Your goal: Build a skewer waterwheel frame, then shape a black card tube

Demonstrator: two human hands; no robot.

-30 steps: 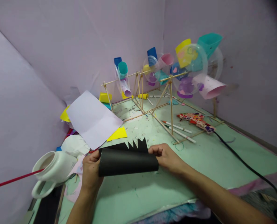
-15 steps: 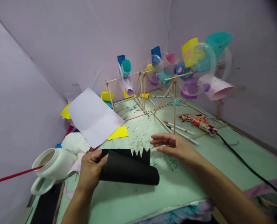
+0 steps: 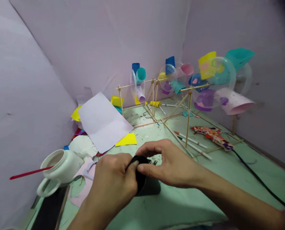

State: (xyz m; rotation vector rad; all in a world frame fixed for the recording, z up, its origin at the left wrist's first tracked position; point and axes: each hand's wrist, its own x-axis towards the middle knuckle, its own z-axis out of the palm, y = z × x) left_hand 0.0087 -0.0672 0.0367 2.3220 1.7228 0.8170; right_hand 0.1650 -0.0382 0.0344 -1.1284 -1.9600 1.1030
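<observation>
A sheet of black paper (image 3: 150, 187), rolled into a tube with a toothed edge, is between my hands above the pale green table. Its open end tilts towards me. My left hand (image 3: 117, 179) grips the rim from the left, thumb at the opening. From the right, my right hand (image 3: 167, 164) pinches the rim, its thumb inside the mouth and its fingers on the far side. The cut teeth show only partly behind my right fingers. Just beyond my hands lie a yellow paper piece (image 3: 126, 140) and a large white sheet (image 3: 104, 123).
At left, a white mug (image 3: 63, 167) holds a red stick (image 3: 32, 172), beside a dark flat slab (image 3: 50, 209). Wooden stick frames (image 3: 188, 121) carry clear discs with coloured paper cups. Markers (image 3: 195, 147) and a patterned glue gun (image 3: 214, 137) with a black cord lie at right.
My right hand has moved left onto the paper tube and taken hold of its rim. The tube has turned so its open end faces me. The view has shifted slightly.
</observation>
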